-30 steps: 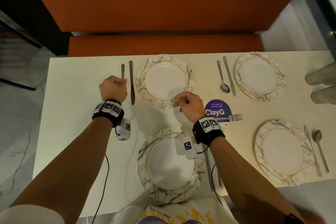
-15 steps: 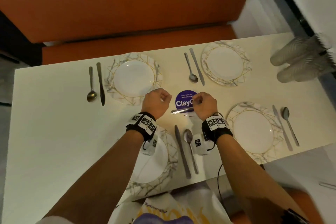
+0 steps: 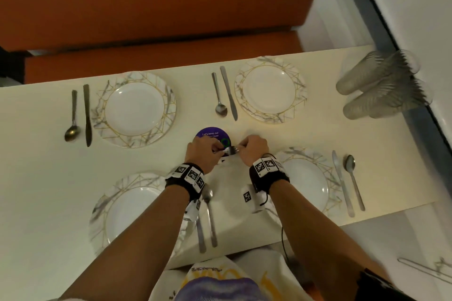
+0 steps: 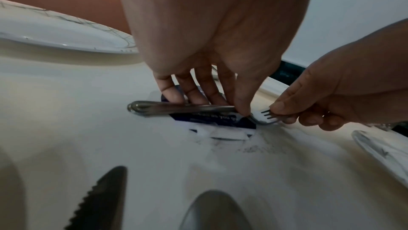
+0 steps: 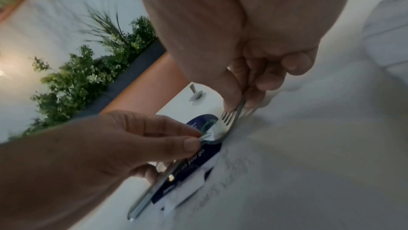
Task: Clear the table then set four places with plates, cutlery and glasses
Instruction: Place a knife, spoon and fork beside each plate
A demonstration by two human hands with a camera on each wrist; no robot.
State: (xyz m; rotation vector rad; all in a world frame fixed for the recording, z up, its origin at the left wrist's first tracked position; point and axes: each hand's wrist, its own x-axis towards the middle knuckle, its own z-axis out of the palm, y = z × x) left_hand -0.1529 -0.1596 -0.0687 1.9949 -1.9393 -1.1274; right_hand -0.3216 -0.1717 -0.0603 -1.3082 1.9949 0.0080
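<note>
A small bundle of steel forks (image 3: pixel 228 150), at least two stacked, lies across a purple round sticker (image 3: pixel 210 134) at the table's middle. My left hand (image 3: pixel 203 151) pinches the handles near the necks (image 4: pixel 181 109). Thumb and fingers of my right hand (image 3: pixel 254 149) pinch the tines (image 5: pixel 227 122). Four marbled plates with gold lines stand at far left (image 3: pixel 168 95), far right (image 3: pixel 300 88), near left (image 3: pixel 102 205) and near right (image 3: pixel 330 186). Each has a knife and a spoon beside it. Clear ribbed glasses (image 3: pixel 381 85) stand at the far right edge, blurred.
An orange bench (image 3: pixel 156 61) runs along the table's far side. A knife (image 4: pixel 99 199) and a spoon (image 4: pixel 216 211) lie just below my left wrist. A white wall and a dark ledge (image 3: pixel 415 115) close off the right end by the glasses.
My left hand left the far-left spoon and my right hand left the far-left plate. Both came together at the middle and took hold of the forks on the sticker. The view swung right.
</note>
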